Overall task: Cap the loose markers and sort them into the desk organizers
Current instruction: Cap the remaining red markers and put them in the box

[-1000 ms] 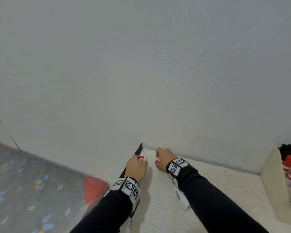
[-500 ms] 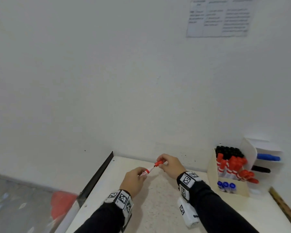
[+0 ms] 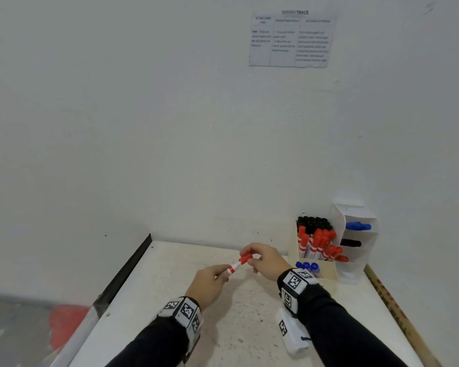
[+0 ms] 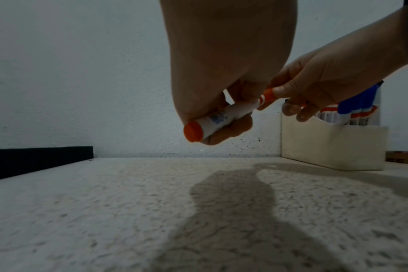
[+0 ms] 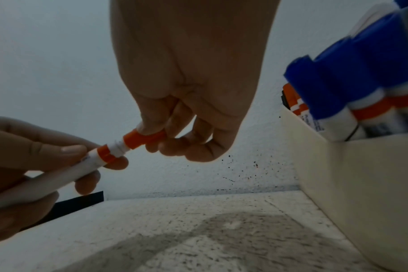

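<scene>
My left hand (image 3: 210, 280) grips the white barrel of a red marker (image 3: 233, 268) above the middle of the table. The barrel (image 4: 224, 116) shows its red end plug in the left wrist view. My right hand (image 3: 263, 258) pinches the red cap (image 5: 142, 139), which sits over the marker's tip with a narrow white neck still showing between cap and red collar. To the right stands a cream organizer box (image 3: 326, 270) filled with black, red and blue capped markers, and behind it a white tiered holder (image 3: 355, 234) with one blue and one black marker.
The speckled white table (image 3: 223, 327) meets the wall at the back and has a black strip (image 3: 127, 266) along its left edge. A wooden ruler (image 3: 398, 316) lies along the right edge. A printed sheet (image 3: 292, 39) is taped to the wall. Something red (image 3: 66, 324) lies on the floor at left.
The view swung from the table's left corner to the middle. My hands lifted from the corner, brought cap and marker together, and the cap now sits over the tip.
</scene>
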The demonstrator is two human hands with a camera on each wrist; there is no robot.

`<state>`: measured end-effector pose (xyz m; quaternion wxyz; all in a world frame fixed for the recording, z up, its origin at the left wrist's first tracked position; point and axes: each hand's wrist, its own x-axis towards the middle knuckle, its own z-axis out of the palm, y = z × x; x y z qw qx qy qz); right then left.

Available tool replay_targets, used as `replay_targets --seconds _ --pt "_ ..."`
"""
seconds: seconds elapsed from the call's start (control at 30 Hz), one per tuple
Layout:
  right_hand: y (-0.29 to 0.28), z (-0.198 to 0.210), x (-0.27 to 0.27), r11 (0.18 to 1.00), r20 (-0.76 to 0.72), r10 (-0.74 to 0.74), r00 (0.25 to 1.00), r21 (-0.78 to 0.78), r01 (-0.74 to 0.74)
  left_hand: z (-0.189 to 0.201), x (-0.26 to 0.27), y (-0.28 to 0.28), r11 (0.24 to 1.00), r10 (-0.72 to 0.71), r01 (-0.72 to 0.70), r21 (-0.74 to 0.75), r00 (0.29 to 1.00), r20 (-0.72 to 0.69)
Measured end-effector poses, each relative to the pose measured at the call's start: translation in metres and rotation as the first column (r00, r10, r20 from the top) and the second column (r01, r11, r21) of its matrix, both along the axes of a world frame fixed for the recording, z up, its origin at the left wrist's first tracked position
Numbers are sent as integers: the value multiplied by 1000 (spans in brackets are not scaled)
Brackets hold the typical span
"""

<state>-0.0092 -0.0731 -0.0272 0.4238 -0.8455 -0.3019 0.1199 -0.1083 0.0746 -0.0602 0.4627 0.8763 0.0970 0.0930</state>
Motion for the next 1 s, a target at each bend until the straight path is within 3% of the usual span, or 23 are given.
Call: replay_targets --seconds 0.17,0.3,0.5,0.57,0.67,0.73,0.87,1.0 --pt "-12 5 -13 997 -57 20 998 -70 -24 5 -3 -13 999 -35 35 38 999 1" --pt "-16 7 -21 965 16 -130 991 -230 130 8 -4 -23 992 -30 35 -119 998 48" --pt "-21 12 -31 973 7 -223 975 -56 223 15 0 -40 996 -94 94 3 992 79" --pt "-26 15 -33 975 26 -220 975 5 220 19 1 -47 971 -140 143 -190 990 28" --pt "-38 19 -36 976 55 -200 978 100 194 26 0 -60 837 -214 187 -513 977 6" --pt "-47 26 -33 981 66 -174 983 102 166 30 1 -70 780 -237 207 -591 971 29" --pt "-69 50 -20 996 189 -75 979 -42 85 39 14 -91 839 -154 177 -515 984 88" --pt "-97 82 -3 944 158 -297 941 194 266 41 34 -110 886 -153 159 -436 987 48"
